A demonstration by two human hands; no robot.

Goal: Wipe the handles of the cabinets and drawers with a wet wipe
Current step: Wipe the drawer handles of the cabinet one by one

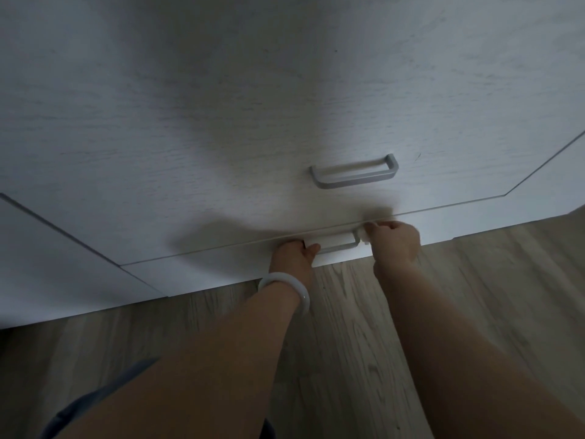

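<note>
Both hands are working the bottom drawer handle [337, 247]: left hand [296, 253] and right hand [394, 243] are pinching the wet wipe [329, 239] stretched along it. Upper handle [354, 172] is untouched now; can't tell if it's done.

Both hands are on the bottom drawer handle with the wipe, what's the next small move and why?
Probably pull the wet wipe side to side along the lower handle: the left hand and right hand each pinch an end, with it draped over the bar. The upper handle is bare, so it likely comes afterwards.
</note>
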